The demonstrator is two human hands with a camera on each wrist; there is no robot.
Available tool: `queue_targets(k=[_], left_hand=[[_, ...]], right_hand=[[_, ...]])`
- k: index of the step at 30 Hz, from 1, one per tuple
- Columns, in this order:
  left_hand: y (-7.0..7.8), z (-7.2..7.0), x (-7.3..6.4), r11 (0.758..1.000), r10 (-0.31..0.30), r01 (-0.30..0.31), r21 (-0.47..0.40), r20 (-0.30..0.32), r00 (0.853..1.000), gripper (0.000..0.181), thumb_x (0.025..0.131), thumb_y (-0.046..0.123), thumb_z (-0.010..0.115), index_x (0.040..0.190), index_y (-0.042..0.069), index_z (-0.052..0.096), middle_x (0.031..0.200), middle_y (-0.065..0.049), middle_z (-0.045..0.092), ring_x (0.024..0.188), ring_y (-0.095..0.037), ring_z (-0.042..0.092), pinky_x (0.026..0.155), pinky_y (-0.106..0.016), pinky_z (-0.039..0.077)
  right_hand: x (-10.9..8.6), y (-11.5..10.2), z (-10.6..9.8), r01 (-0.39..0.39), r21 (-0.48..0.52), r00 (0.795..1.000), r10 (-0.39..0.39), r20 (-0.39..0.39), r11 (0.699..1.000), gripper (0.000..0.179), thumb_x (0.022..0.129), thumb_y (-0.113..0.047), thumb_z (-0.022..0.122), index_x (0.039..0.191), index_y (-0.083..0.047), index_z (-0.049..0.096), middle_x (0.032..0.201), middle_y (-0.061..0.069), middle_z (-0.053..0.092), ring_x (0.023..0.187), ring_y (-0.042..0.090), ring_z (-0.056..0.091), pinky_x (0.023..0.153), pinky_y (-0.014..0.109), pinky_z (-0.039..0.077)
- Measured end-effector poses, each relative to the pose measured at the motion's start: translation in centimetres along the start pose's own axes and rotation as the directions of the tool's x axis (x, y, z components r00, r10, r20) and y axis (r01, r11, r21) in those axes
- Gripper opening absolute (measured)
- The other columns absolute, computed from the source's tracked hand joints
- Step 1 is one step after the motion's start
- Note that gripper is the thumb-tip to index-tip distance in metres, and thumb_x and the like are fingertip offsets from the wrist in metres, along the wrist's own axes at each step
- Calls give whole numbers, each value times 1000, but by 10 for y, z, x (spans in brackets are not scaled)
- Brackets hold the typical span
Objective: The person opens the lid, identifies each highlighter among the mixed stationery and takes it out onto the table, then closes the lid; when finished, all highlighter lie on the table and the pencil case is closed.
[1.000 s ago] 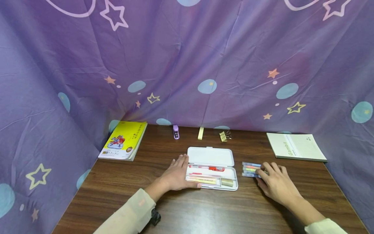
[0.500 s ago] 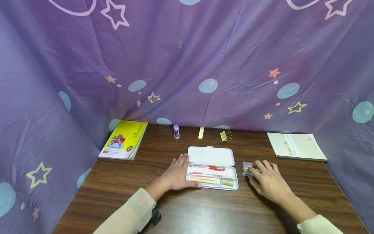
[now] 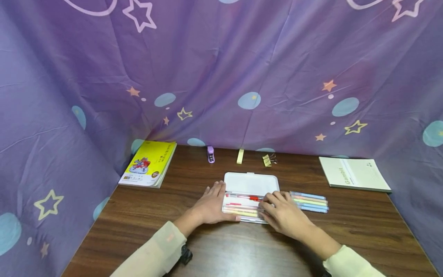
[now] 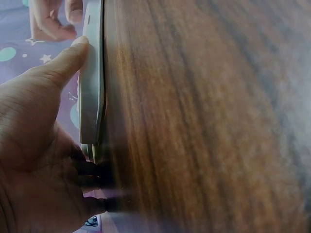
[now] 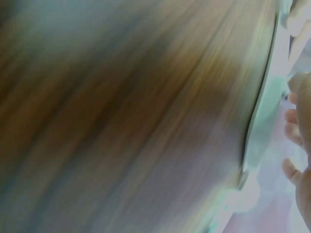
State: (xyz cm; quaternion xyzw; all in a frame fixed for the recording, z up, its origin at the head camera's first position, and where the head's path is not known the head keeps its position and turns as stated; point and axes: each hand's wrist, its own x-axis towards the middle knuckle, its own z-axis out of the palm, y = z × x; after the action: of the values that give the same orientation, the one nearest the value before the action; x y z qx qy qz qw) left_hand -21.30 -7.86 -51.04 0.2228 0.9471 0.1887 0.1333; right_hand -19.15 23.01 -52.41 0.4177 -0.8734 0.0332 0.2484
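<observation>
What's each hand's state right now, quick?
Left hand: open, thumb against the white pencil case.
Right hand: over the case's right end; grip hidden, so open or holding cannot be told.

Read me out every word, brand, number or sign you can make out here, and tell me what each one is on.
"Gambit": cover of the pale notebook; its smaller print is too small to read.
Yellow book: cover characters, too small to read.
Purple stapler: marks too small to read.
White case and pens: nothing readable.
</observation>
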Motion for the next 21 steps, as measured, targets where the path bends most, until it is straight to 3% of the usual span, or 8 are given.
queue_targets(k=[7,21], left_hand=[[0,0,1,1000,-2,2,0,-1,1000,133,90,81,72,175,-4,14,184,-25,16,174,-39,15,142,-55,18],[-1,2,2,1000,-10,10,15,-2,1000,135,90,84,70,175,-4,13,185,-25,15,174,-39,14,142,-55,19]], right_hand=[[19,-14,5,29,7,999,-29,24,1000,19,93,-32,89,104,-22,77,102,-7,67,95,17,63,85,45,54],[34,-28,4,69,-43,995,-66,70,997,14,95,-31,87,103,-22,80,103,-6,67,97,17,63,88,43,53]])
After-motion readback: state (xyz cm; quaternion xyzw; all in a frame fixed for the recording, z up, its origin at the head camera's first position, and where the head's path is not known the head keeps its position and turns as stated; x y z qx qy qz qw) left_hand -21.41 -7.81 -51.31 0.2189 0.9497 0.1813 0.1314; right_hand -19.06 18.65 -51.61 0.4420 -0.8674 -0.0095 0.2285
